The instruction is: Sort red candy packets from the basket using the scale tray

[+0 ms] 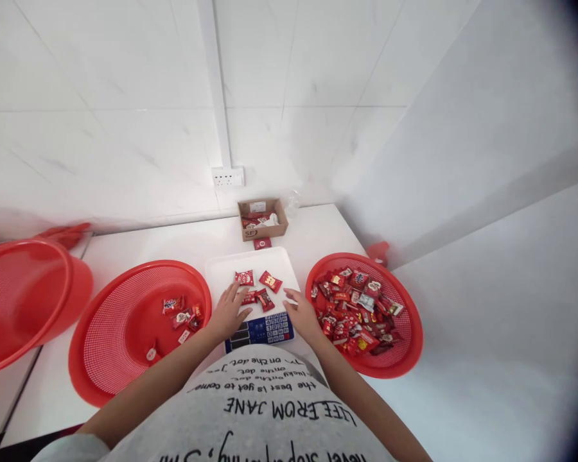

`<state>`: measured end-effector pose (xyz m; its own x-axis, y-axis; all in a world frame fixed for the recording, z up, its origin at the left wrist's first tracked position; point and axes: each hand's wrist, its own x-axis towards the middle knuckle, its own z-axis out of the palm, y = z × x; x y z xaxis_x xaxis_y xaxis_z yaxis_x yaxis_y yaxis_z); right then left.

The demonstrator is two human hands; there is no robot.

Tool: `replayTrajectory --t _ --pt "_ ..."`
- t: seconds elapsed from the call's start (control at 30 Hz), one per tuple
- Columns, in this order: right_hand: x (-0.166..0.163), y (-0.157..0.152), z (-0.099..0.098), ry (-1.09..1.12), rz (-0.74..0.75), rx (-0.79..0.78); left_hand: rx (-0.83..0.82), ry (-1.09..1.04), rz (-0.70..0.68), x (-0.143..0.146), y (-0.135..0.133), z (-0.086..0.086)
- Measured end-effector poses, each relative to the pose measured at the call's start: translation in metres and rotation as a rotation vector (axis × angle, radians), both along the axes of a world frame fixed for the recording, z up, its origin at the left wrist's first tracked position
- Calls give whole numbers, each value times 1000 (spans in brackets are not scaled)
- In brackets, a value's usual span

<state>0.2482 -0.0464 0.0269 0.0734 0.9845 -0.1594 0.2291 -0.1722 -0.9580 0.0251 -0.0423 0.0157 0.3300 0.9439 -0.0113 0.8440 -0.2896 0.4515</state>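
A white electronic scale with a blue keypad stands in front of me. Several red candy packets lie on its tray. My left hand rests on the tray's near left part, fingers spread flat, fingertips touching a packet. My right hand lies at the tray's near right corner, fingers stretched toward the packets, holding nothing. A red basket on the right is full of red wrapped candies. A red basket on the left holds a few candies.
A small cardboard box with red packets stands behind the scale by the wall, one red packet in front of it. A large red basket sits at far left. A wall socket is above the table. A wall closes the right side.
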Motion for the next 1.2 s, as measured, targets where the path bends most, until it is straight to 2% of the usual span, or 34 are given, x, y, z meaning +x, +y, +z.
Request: replayTrajectory --t 0.13,0.27,0.43,0.53,0.67,0.8,0.97,1.07,1.2 --pt "35 -8 -1 -257 -138 159 -22 -3 95 0 8 -5" --pt "56 -15 -17 -408 -186 216 -103 -65 54 12 20 -8" --pt "57 -21 -36 -416 -191 185 -68 48 25 34 31 0" --pt "55 -21 -38 -402 -211 163 -23 133 -4 50 35 2" --pt "55 -19 -38 -341 -218 143 -52 218 -84 64 39 -4" --pt "55 -19 -40 -289 -242 142 -17 227 -189 52 43 -9" --pt "56 -20 -41 -299 -231 159 -10 220 -331 24 51 -1" --pt "56 -20 -43 -334 -216 135 35 237 -236 9 49 3" --pt "58 -19 -49 -375 -211 113 74 338 75 -22 35 1"
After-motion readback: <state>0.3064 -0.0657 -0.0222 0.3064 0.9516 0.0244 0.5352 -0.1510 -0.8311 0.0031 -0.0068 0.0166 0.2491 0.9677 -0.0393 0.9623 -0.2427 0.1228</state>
